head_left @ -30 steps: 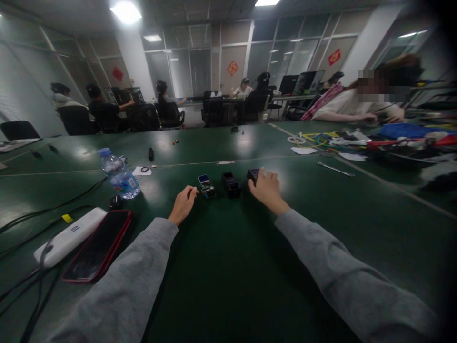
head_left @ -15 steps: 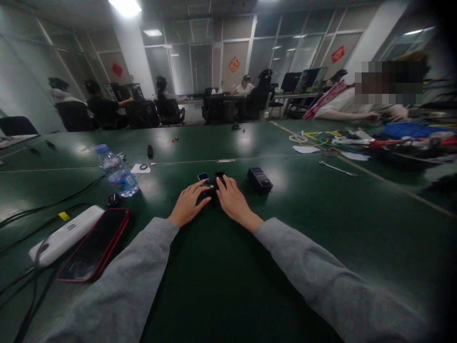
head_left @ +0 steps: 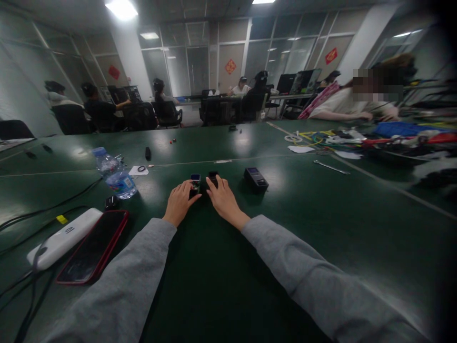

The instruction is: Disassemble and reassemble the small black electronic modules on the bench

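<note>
On the worktop (head_left: 221, 267): both hands lie close together near the middle, with grey sleeves behind them.
Left hand (head_left: 178, 202): the fingers are loosely bent, with the tips at a small blue-topped gadget (head_left: 195, 178); I cannot tell whether they pinch it.
Right hand (head_left: 223, 200): flat and open, fingertips laid on a black box (head_left: 213, 175) just beside the gadget.
Further right: a second black box (head_left: 256, 177) sits apart from both hands.
Left side: a water bottle (head_left: 114, 174); nearer, a phone (head_left: 94, 245) in a red case lies beside a white power bank (head_left: 64, 237) with cables.
Far right: a wrench (head_left: 331, 167), and beyond it a seated person (head_left: 342, 102) behind a heap of coloured cables.
</note>
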### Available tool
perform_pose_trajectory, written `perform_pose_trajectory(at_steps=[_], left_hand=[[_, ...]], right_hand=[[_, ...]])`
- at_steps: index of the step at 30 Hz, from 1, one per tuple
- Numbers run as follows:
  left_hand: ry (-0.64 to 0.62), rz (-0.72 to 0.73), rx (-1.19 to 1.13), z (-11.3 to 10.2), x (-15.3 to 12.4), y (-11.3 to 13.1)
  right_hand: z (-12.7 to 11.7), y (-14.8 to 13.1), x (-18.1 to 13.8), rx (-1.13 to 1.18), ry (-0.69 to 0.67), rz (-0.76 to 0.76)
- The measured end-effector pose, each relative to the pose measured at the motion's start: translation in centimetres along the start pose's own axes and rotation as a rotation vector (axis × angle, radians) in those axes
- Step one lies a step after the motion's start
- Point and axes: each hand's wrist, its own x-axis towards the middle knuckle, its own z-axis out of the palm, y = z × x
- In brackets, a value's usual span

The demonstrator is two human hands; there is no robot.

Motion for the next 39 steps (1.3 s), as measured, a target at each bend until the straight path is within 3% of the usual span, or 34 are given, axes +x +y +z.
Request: perform_pose_trajectory(at_steps=[4,7,13,24,26,29,32,36,39], left_hand=[[0.014,-0.025,0.002,0.0,0.0,0.1],[0.041,-0.031,-0.06,0.2,0.0,-0.1],[0.043,-0.084,-0.259,1.2,0.0,-1.4],[-0.037,-0.067,-0.298,1.5,0.0,-1.5],[-0.04,-0.074,-0.306,1.5,0.1,-1.4],[-0.013,-0.106,-0.313,1.7,0.2,-1.4],[0.046,-0.132,-0.296,1.8,0.4,-1.7],[0.099,-0.188,-0.265,1.8,0.5,-2.3],[0.096,-0.224,-0.249,1.8,0.4,-2.6]], right_hand=[[-2.0,1.5,-0.5,-0.067,0.101,0.048],[-3.7,4.9,-1.6,-0.14,0.171,0.139],[-4.0,11.3,-3.8,-0.115,0.109,0.27],[-2.9,9.2,-3.4,-0.047,0.023,0.194],[-3.2,9.2,-3.4,-0.018,0.068,0.177],[-4.1,9.6,-3.3,0.018,0.241,0.149],[-4.7,10.9,-3.2,0.011,0.364,0.201],[-4.0,13.6,-3.7,-0.009,0.236,0.377],[-3.3,14.7,-4.1,-0.026,0.162,0.402]])
